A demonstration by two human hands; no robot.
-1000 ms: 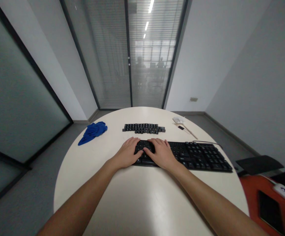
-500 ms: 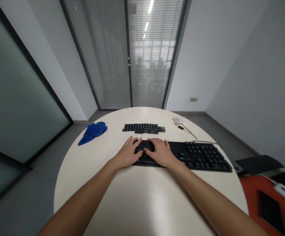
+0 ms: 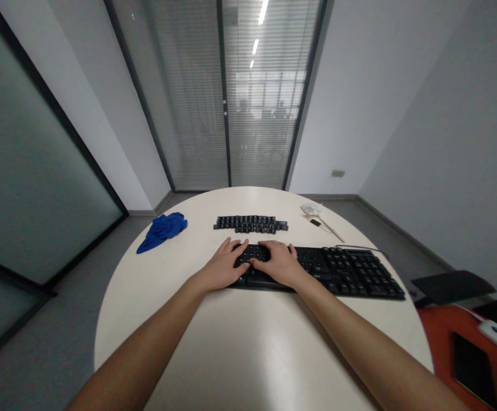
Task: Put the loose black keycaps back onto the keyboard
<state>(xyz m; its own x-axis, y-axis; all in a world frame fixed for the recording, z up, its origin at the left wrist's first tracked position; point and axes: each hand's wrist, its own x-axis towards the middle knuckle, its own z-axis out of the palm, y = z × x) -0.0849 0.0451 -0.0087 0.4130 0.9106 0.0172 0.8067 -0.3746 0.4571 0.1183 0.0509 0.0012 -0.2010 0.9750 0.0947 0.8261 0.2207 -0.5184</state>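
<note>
On the black keyboard (image 3: 351, 273), left hand (image 3: 220, 267) and right hand (image 3: 280, 264) rest close together.

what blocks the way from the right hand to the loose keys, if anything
Nothing visible: the right hand is over the keyboard, and the keys lie beyond it, across a strip of table.

1. The person's left hand (image 3: 220, 269), at the left end of the keyboard (image 3: 351, 273), has spread its fingers; a second ago they lay close together.
2. The right hand (image 3: 280, 264) has shifted slightly left, its fingers more bent and its outer finger standing apart.
3. Slightly more of the keyboard's near edge shows below the right hand.
</note>
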